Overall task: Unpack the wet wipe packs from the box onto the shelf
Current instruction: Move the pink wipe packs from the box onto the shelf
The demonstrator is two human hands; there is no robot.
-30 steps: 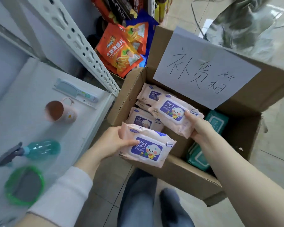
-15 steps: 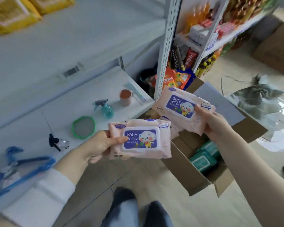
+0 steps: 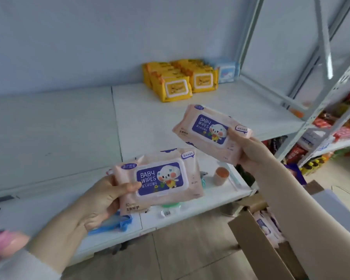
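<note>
Holding a pink wet wipe pack in each hand, we have both packs lifted clear of the box [image 3: 257, 247] and up in front of the shelf [image 3: 69, 128]. Our left hand [image 3: 101, 197] grips the left pack [image 3: 162, 178] by its left end: the thumb lies across the front, touching the edge of the purple label, and the fingers curl round behind. That pack faces us almost level, in front of the shelf's front edge. Our right hand [image 3: 249, 152] grips the right pack [image 3: 208, 130] by its lower right end, thumb pressed on the front just beside the label, fingers tucked beneath. This pack is tilted and hangs over the front right part of the shelf, touching nothing else.

Toward the back right corner of the shelf stand the yellow packs [image 3: 176, 81] in rows, with a pale blue pack [image 3: 227, 72] just beside them on the right. On the lower shelf [image 3: 190, 211], an orange cup [image 3: 222, 174] stands near the front right corner. More pink packs [image 3: 269, 225] lie in the open box.
</note>
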